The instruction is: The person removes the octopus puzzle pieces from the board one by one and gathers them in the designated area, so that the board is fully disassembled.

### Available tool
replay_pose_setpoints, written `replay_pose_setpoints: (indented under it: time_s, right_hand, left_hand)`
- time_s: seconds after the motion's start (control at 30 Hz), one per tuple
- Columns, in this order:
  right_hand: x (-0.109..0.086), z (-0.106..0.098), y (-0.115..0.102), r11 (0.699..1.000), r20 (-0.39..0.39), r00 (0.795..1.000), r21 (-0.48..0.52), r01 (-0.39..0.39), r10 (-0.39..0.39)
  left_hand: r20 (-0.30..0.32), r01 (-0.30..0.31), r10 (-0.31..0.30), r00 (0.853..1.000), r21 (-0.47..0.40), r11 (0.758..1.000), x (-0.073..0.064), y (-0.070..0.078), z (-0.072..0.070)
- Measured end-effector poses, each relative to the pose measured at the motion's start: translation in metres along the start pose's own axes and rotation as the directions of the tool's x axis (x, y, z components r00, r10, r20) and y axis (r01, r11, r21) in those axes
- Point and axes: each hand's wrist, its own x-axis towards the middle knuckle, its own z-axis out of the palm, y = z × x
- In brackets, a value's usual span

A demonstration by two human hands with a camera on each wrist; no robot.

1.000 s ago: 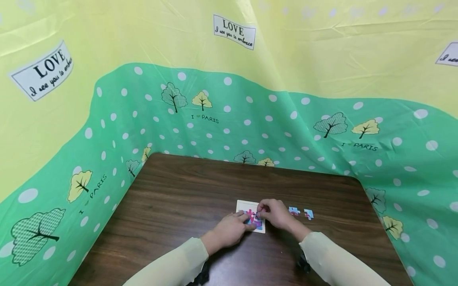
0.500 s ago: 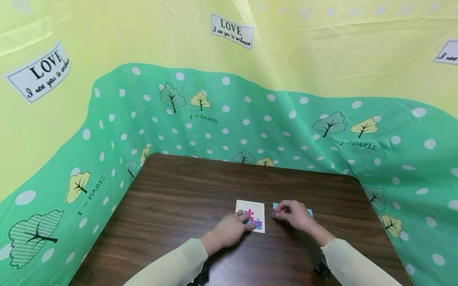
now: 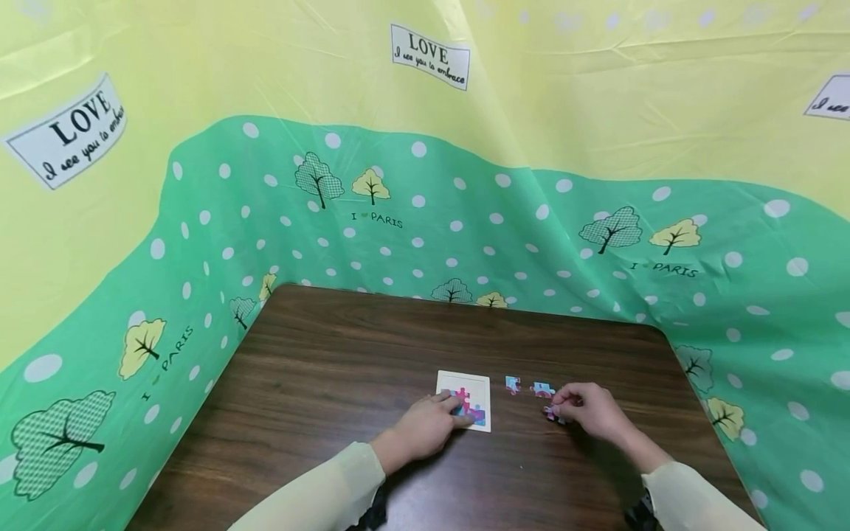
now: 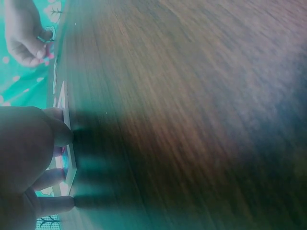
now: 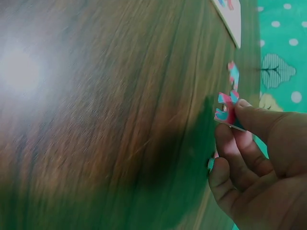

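A white square puzzle tray [image 3: 475, 384] lies on the table, partly filled with pink, purple and blue pieces. My left hand [image 3: 423, 428] rests on its left and lower part, fingers extended over the pieces. To the right of the tray, my right hand [image 3: 593, 410] pinches a puzzle piece [image 3: 551, 414] between thumb and fingers. The right wrist view shows this held piece [image 5: 226, 106] as pink and blue, raised off the tabletop. Two loose pieces lie near it, a blue-pink piece [image 3: 513, 384] and a wider piece [image 3: 542, 389]. Another piece [image 5: 211, 163] is mostly hidden behind my fingers.
The dark wooden table [image 3: 345, 346] ends at a rounded back edge. A green and yellow printed curtain [image 3: 372, 258] hangs around its back and sides.
My right hand has drawn away from the tray to the right with the puzzle piece, passing the loose pieces and uncovering two of them. My left hand has stayed on the tray.
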Motion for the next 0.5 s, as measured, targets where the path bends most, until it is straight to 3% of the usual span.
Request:
replay_pose_setpoints:
  time_s: [0.3, 0.5]
  right_hand:
    - [-0.009, -0.01, 0.021, 0.998, 0.007, 1.0, -0.055, -0.007, 0.007]
    - [-0.008, -0.013, 0.028, 0.994, 0.012, 0.998, -0.096, -0.055, 0.056]
  left_hand:
    - [-0.007, -0.003, 0.003, 1.0, 0.002, 1.0, -0.001, -0.001, 0.0]
    - [0.0, 0.002, -0.002, 1.0, -0.001, 1.0, 0.0, -0.001, 0.0]
